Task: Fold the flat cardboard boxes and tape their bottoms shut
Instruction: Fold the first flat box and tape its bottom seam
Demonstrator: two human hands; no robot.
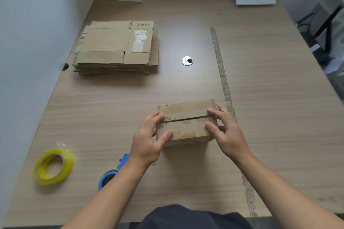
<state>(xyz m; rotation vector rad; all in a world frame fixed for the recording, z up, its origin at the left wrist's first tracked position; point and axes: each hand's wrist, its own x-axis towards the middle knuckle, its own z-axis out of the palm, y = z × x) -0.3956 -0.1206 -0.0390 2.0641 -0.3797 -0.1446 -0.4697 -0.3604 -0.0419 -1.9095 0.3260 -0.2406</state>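
Your left grip (149,141) and right grip (226,132) work over the surface (270,80), each clasping 1 end of the folded box (186,126) and pinning its 2 untaped flaps. Light, stiff, probably springy cardboard: hold the ends. Yellow tape roll (54,166) lies well left.
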